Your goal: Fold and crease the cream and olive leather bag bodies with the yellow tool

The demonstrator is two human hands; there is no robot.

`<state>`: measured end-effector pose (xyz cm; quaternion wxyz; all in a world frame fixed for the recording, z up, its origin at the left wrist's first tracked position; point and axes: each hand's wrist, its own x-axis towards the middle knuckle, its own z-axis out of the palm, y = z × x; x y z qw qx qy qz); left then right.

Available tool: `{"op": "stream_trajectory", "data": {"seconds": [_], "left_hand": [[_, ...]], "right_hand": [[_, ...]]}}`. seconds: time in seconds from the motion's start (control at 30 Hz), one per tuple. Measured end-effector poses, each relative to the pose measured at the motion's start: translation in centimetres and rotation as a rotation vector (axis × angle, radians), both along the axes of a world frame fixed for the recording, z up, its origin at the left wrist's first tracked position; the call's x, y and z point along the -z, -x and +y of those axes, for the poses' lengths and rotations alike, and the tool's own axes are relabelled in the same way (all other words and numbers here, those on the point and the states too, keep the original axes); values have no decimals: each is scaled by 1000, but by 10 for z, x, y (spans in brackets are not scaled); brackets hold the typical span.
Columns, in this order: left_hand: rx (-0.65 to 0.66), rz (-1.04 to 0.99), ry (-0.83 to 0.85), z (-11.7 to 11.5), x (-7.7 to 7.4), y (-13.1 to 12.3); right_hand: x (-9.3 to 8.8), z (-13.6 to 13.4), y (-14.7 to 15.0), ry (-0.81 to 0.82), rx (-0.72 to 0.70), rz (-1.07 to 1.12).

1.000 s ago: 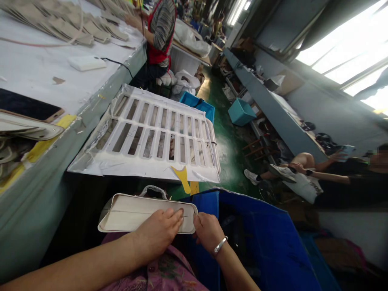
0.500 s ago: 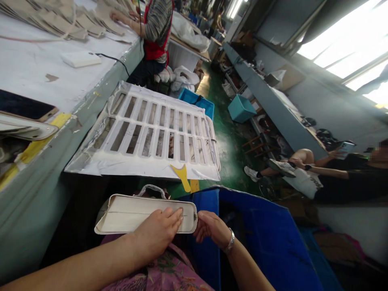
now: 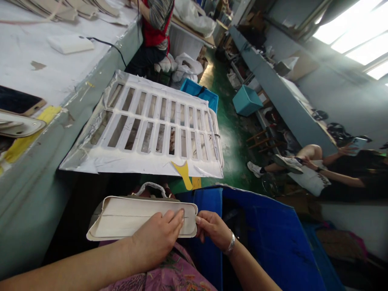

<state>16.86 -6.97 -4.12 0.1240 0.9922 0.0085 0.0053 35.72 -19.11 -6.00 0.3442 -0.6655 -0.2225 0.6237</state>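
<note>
A cream handbag (image 3: 130,220) lies across my lap, its pale, rimmed long face turned up toward me. Its plastic-wrapped handle (image 3: 150,185) arches up along the far side. My left hand (image 3: 159,238) rests flat on that face, fingers stretched toward the right end. At the right end, the thumb and fingers of my right hand (image 3: 214,229) pinch the bag's rim; the other fingers curl below. A bracelet circles the right wrist. What the fingertips hold besides the rim is hidden.
A white slatted rack (image 3: 145,121) stands ahead with a yellow forked piece (image 3: 184,174) at its front edge. A blue bin (image 3: 266,234) is at my right, a workbench (image 3: 75,97) at left. One person (image 3: 156,24) sits at the bench; another (image 3: 333,169) sits far right.
The view has shifted slightly. The bag's left end has come a little nearer and lower. My right thumb and fingers have closed more tightly at the rim; my left hand stays flat.
</note>
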Motion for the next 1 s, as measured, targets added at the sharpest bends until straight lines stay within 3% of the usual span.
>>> {"op": "stream_trajectory", "data": {"seconds": [0.17, 0.3, 0.4, 0.5, 0.57, 0.6, 0.73, 0.77, 0.8, 0.9, 1.0], "left_hand": [[16, -10, 18, 2, 3, 2], [21, 27, 22, 1, 3, -3], [7, 89, 34, -2, -6, -9], [-12, 105, 192, 3, -23, 3], [-113, 29, 407, 14, -35, 29], [-232, -39, 523, 22, -39, 46], [-994, -341, 826, 61, -36, 120], [-1080, -329, 913, 70, -30, 133], [-1097, -284, 1025, 77, -22, 143], [-965, -89, 1295, 89, -2, 149], [-867, 20, 1373, 91, 5, 140]], "right_hand": [[-12, 15, -1, 121, -83, -124], [-20, 33, -5, 221, -245, -175], [-29, 41, -2, 277, -329, -260], [-35, 37, 4, 237, -366, -305], [-33, 31, 5, 193, -372, -338], [-30, 28, 4, 178, -370, -346], [-14, 22, -4, 125, -354, -293], [-12, 21, -5, 114, -350, -269], [-12, 21, -6, 110, -348, -248], [-17, 23, -7, 149, -353, -216], [-26, 27, -3, 227, -376, -206]]}}
